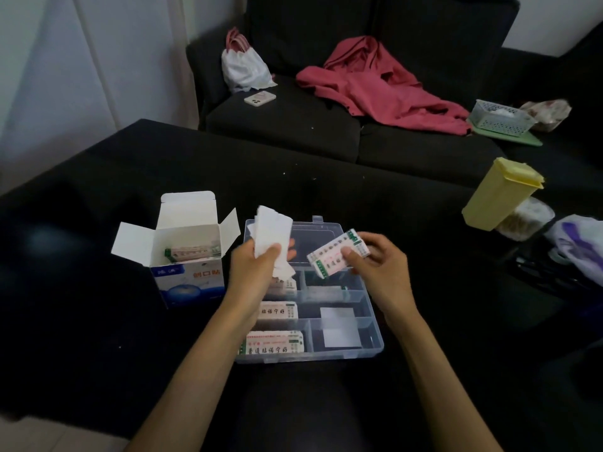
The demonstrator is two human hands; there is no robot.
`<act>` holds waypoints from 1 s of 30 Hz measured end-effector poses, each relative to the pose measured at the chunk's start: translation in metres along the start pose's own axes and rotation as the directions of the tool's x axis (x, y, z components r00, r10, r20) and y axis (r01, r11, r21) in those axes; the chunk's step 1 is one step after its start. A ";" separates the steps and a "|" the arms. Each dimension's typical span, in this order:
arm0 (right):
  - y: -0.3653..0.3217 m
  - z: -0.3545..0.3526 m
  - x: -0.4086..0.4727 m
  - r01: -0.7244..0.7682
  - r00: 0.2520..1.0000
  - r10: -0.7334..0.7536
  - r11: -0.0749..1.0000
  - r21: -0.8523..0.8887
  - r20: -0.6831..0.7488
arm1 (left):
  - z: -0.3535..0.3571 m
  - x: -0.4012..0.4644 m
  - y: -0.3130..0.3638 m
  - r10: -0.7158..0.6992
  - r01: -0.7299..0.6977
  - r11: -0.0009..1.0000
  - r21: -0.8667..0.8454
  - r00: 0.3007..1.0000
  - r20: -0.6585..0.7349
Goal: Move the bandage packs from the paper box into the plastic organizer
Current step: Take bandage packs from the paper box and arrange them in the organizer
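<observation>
The white and blue paper box (189, 278) stands open on the black table, with bandage packs (192, 252) lying inside it. To its right sits the clear plastic organizer (372, 340), lid open. Several bandage packs (274, 342) lie in its left compartments. My left hand (261, 265) grips a folded white paper leaflet (272, 234) above the organizer's left side. Over the organizer's back part, my right hand (375, 265) pinches a stack of bandage packs (336, 256).
A yellow lidded container (499, 194) leans on a clear tub at the table's right, next to a purple and white bag (580, 249). Behind the table a dark sofa holds a red garment (385, 83), a phone (260, 98), a white bag and a basket (501, 117).
</observation>
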State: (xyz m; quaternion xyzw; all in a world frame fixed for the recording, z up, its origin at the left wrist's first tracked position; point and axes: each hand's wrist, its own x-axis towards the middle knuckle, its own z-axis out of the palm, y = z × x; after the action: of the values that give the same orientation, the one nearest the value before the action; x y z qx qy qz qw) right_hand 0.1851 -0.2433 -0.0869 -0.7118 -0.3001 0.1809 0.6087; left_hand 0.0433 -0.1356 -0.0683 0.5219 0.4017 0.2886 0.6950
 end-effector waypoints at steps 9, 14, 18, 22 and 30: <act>0.033 0.017 -0.015 0.309 0.948 -0.303 0.819 -0.483 0.092 | -0.007 0.004 0.000 0.040 -0.040 0.999 -0.020 0.999 -0.007; 0.033 0.015 -0.011 0.210 0.978 -0.192 0.918 -0.336 0.087 | -0.009 0.005 -0.001 0.036 -0.036 0.999 -0.017 0.999 -0.002; 0.027 0.012 -0.007 0.143 0.985 -0.106 0.941 -0.307 0.135 | -0.009 0.005 -0.002 0.038 -0.038 0.999 -0.011 0.999 0.011; 0.021 0.006 0.001 -0.002 0.990 0.045 0.954 -0.300 0.136 | -0.008 0.004 -0.002 0.033 -0.032 0.999 -0.018 0.999 0.023; 0.028 0.012 0.004 0.129 0.990 -0.113 0.493 -0.860 0.084 | -0.005 0.003 -0.002 0.018 -0.017 1.000 -0.013 0.999 0.040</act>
State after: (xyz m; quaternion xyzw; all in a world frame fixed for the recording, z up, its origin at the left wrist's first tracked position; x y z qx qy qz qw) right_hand 0.1866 -0.2337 -0.1165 -0.8960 -0.4042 -0.0300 0.1814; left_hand 0.0402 -0.1313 -0.0712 0.5267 0.3811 0.2865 0.7037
